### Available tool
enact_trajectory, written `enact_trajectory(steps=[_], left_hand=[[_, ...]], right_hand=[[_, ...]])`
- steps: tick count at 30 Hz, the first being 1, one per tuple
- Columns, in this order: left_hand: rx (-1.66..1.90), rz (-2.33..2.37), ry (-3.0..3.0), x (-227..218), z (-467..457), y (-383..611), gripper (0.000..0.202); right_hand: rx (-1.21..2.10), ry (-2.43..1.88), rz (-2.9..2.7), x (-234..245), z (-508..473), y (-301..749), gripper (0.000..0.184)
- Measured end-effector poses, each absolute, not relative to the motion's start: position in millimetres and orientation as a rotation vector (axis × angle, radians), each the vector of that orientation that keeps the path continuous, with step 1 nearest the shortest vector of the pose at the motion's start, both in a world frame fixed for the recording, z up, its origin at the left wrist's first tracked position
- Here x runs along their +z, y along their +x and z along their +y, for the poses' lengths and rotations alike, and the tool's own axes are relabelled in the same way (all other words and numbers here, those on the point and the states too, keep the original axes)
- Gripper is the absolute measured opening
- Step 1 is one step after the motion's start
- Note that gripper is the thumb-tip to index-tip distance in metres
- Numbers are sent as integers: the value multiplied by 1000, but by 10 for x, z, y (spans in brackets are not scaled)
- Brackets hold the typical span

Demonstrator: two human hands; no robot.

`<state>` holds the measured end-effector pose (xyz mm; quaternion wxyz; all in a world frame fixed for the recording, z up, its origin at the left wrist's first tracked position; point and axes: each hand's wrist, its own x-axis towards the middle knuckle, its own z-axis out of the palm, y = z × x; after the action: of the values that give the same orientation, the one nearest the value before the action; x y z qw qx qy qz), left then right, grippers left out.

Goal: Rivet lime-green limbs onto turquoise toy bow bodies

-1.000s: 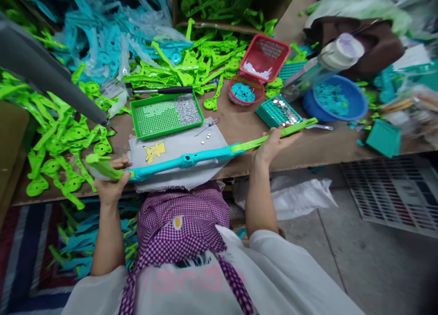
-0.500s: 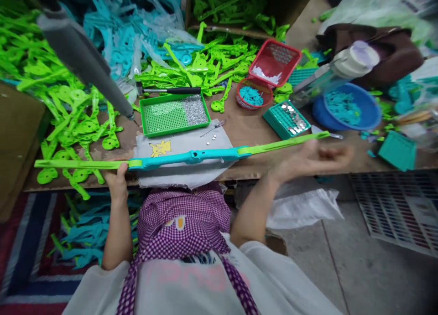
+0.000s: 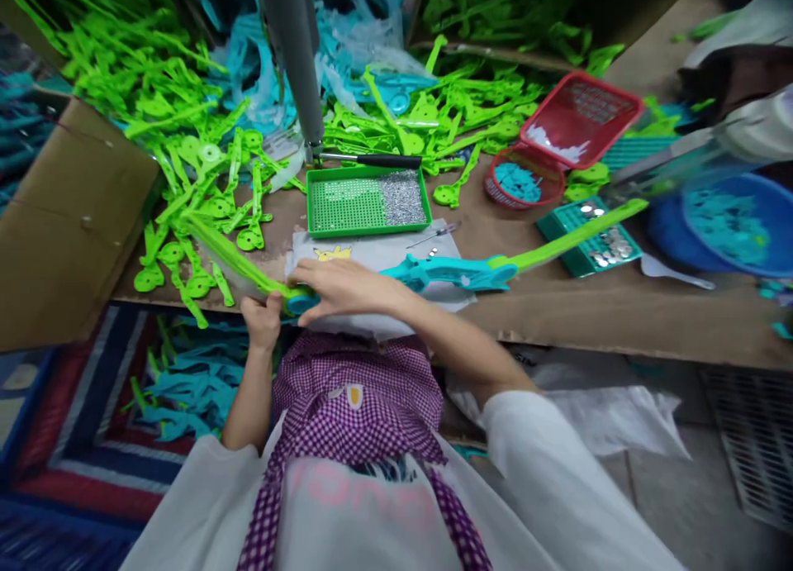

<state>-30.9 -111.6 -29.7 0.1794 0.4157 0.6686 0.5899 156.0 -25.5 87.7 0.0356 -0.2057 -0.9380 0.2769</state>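
A long toy piece lies across the bench edge: a teal middle section (image 3: 455,272) with a lime green arm (image 3: 576,236) at the right and another green arm (image 3: 232,259) at the left. My left hand (image 3: 263,319) is closed around the left joint from below. My right hand (image 3: 344,288) has reached across and lies over the same joint, fingers curled on the teal end. Under the piece is a grey cloth (image 3: 372,253) with a yellow cartoon figure.
A green tray of small silver studs (image 3: 367,201) sits behind the cloth, with a hammer (image 3: 365,159) and a grey pole (image 3: 296,50). Loose green parts (image 3: 204,183) cover the left; red baskets (image 3: 576,121), a teal tray (image 3: 588,249) and blue bowl (image 3: 731,224) stand right. Cardboard box (image 3: 68,224) at left.
My right hand left the right green arm and crossed over to the left joint beside my left hand. The left green arm has swung up and back. The view shifted left.
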Motion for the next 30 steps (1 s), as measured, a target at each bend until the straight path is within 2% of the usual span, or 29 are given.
enact_trajectory(steps=[4,8,15,21,25,30], left_hand=[[1655,1690,1163,-311,-1070,-267,64],[1657,1532,1114,-323,-1040,-300,65],[1510,1269,1049,-359,-1205,-353,70],[1670,1223,904,88,-1122,-231,70],[1741,1170,760,431,-957,-142,66],[1843,968,531,449,-841,-209,45]], right_hand=[[1081,-576,-3153,912,83,1326,42],[1336,-665,-3144,861,92,1260,27],[1289,-761,-3139,824,10,1300,24],[1763,-612,-2887,1052,134,1263,22],[1989,-768,-2742,1119,274,1225,31],[2337,-781,-2472,1003,348,1163,32]])
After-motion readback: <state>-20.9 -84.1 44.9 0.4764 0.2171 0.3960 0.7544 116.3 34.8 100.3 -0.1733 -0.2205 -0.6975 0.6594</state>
